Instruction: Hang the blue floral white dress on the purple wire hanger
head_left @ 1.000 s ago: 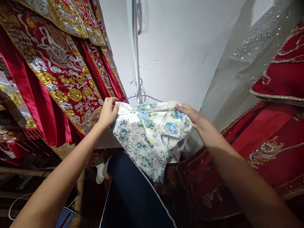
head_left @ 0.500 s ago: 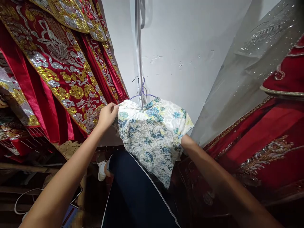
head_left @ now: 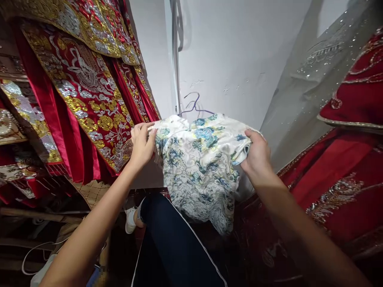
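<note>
The small white brocade garment with blue and yellow flower pattern [head_left: 197, 159] hangs in the middle of the scene on a thin purple wire hanger [head_left: 194, 107], just in front of the far white wall [head_left: 233, 52]. The left hand [head_left: 143, 144] is closed on the left shoulder edge of the garment, with the fingers curled over the cloth. The right hand [head_left: 256, 155] grips the right sleeve edge, and the cloth is bunched inside the fist. The fabric looks smooth and a little shiny, with a woven cloud texture, and its lower hem falls free in soft folds toward the near side. On the left, the heavy red satin robes with gold and silver embroidery [head_left: 86, 91] hang close beside the left hand, so little free room stays there. On the right, a pale grey sheer veil with small sparkling beads [head_left: 311, 75] and a red beaded gown [head_left: 353, 159] stand near the right arm. Open room is mostly above the hanger, along the bare wall, where a thin white vertical pipe [head_left: 176, 59] runs upward. Below the garment a dark navy cloth with a white piped edge [head_left: 173, 247] lies near.
</note>
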The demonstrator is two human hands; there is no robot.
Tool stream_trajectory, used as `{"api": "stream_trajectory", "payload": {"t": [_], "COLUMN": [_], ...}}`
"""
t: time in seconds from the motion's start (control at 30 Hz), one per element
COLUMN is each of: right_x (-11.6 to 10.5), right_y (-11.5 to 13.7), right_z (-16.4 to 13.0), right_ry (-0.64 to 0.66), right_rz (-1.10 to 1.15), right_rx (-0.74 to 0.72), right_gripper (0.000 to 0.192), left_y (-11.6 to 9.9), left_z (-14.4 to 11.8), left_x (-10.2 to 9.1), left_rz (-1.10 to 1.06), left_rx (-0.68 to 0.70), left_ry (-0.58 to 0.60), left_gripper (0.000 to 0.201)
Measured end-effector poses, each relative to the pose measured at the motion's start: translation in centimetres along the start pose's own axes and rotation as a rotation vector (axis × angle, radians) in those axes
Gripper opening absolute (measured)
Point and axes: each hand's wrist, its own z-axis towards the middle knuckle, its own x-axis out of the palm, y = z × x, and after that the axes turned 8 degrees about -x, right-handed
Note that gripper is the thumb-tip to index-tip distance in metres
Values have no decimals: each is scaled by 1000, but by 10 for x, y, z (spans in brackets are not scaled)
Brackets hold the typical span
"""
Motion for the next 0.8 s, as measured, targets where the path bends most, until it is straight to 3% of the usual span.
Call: {"api": "stream_trajectory", "payload": {"t": [0.07,0.1,0.17,0.2,0.27,0.3,0.33,0.4,0.5,0.57,0.63,0.7,0.73,0.8], "right_x": [-7,-11,-15,-15,-12,-10,-7,-3,-3,-2,-1,1,3,5], "right_y": [9,14,23,26,28,27,24,13,-13,-32,-48,-58,-60,-61], "right_z": [-35,-56,-98,-116,-139,-143,-142,-127,-88,-63,-47,-41,-41,-44], "right_ry": [59,203,661,992,1487,1647,1719,1651,1253,1058,1026,1103,1144,1172], "right_rz": [-105,-188,-310,-328,-370,-386,-394,-386,-545,-697,-720,-637,-585,-489], "right_rx": [-131,-170,-289,-325,-373,-379,-395,-470,-563,-513,-409,-296,-239,-124], "right_gripper": [15,19,30,43,64,72,75,70,55,58,62,57,51,42], "left_y": [-14,-21,-34,-40,-52,-56,-59,-60,-52,-45,-39,-35,-32,-25], "left_z": [-7,-10,-17,-20,-29,-34,-39,-46,-50,-47,-41,-33,-29,-22], "left_x": [-5,-7,-10,-12,-18,-22,-28,-43,-73,-98,-120,-135,-138,-134], "left_rz": [-185,-301,-524,-612,-721,-740,-731,-640,-437,-327,-236,-154,-122,-69], "left_rx": [-44,-102,-263,-349,-486,-532,-562,-569,-523,-509,-528,-524,-495,-381], "left_ry": [135,237,454,540,653,696,746,853,914,943,1050,1124,1107,957], "left_gripper": [45,48,51,49,41,39,39,39,35,36,37,32,27,22]}}
